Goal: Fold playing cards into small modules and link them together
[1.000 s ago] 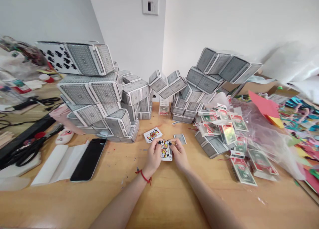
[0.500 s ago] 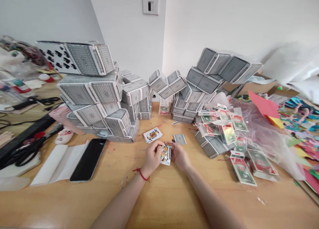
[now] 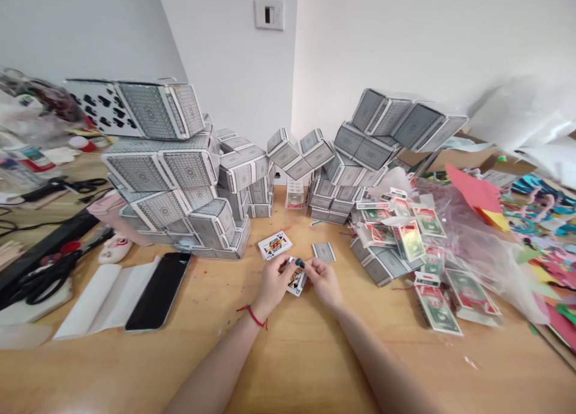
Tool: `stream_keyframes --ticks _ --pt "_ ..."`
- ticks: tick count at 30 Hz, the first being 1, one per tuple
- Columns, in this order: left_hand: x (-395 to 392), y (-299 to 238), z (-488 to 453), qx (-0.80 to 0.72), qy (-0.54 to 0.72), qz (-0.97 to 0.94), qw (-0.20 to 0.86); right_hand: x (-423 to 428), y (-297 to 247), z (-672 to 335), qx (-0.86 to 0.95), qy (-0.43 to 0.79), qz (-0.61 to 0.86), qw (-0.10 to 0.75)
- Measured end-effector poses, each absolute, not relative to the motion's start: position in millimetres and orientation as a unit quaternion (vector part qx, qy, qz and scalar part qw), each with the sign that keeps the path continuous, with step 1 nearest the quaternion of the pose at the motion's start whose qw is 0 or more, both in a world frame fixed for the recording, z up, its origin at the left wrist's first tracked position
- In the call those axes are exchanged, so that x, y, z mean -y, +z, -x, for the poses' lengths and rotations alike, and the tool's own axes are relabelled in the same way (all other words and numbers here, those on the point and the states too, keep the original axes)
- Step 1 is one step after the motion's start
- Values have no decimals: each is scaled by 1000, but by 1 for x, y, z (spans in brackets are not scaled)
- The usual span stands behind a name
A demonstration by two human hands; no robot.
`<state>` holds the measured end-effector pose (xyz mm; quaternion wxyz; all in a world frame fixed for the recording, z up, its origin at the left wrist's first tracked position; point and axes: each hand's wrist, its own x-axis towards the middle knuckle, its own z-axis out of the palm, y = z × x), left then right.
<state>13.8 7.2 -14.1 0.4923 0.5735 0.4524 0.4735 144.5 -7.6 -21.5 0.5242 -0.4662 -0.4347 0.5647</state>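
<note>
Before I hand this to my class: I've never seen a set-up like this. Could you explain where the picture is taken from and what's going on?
There is no machine here. One camera, worn on a person's head, looks forward and down at their own two bare hands. The left hand and right hand together hold a face-up playing card by its far end. On the wooden table, just beyond, lie a face-up pile of cards and a face-down card. Stacked card-covered blocks stand farther back, with a dark phone to the left and card boxes to the right.
</note>
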Motion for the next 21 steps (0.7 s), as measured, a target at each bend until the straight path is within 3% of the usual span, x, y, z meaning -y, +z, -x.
stream_keyframes --ticks 7,21 --pt "-6 -17 -17 -490 480 -545 482 10 -16 -143 472 534 470 521" --pt "2 -10 -11 -484 463 -680 299 12 -14 -135 435 575 453 525"
